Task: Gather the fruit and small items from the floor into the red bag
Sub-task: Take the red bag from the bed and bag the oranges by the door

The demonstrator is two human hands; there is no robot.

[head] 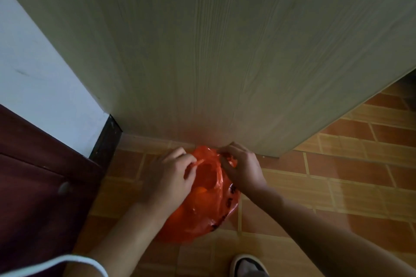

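A red plastic bag (202, 211) sits on the tiled floor at the foot of a pale wooden panel. Its mouth is pulled apart, and an orange fruit (200, 190) shows inside, low in the opening. My left hand (166, 177) pinches the left edge of the bag's mouth. My right hand (242, 166) grips the right edge or handle, fingers closed on the plastic. No loose fruit or small items are visible on the floor around the bag.
The pale wood-grain panel (225, 51) rises directly behind the bag. A dark red cabinet door with a knob (64, 188) stands at the left. My shoe (249, 265) is at the bottom edge. Orange-brown floor tiles (337, 186) stretch to the right.
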